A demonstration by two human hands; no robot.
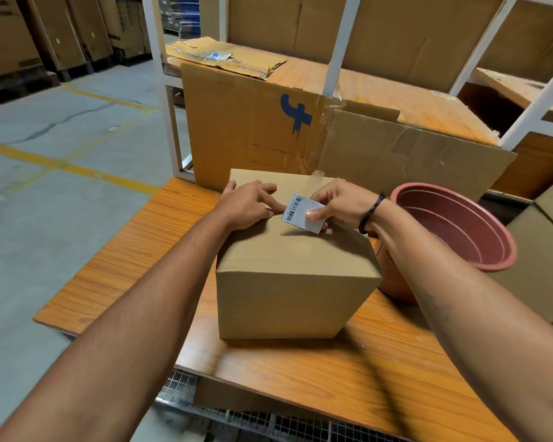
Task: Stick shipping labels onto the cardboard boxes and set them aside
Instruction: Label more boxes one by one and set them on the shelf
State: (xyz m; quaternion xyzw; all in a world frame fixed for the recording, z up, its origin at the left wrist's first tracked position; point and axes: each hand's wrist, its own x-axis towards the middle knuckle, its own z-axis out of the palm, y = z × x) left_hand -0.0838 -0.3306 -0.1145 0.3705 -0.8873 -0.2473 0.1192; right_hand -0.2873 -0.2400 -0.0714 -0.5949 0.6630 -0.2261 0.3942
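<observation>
A plain closed cardboard box [296, 282] stands on the wooden table [147, 250]. A small white shipping label [299, 210] with a barcode is held tilted just above the box's top. My right hand [339, 204] pinches the label's right side between thumb and fingers. My left hand [248, 205] rests on the box's top, and its fingertips touch the label's left edge. The label's underside is hidden.
A reddish plastic tub [460, 224] sits on the table right of the box. Large flattened cardboard sheets [268, 132] lean against a white metal rack [173, 122] behind. More brown boxes [549, 244] stand at the far right. Grey floor with yellow lines lies left.
</observation>
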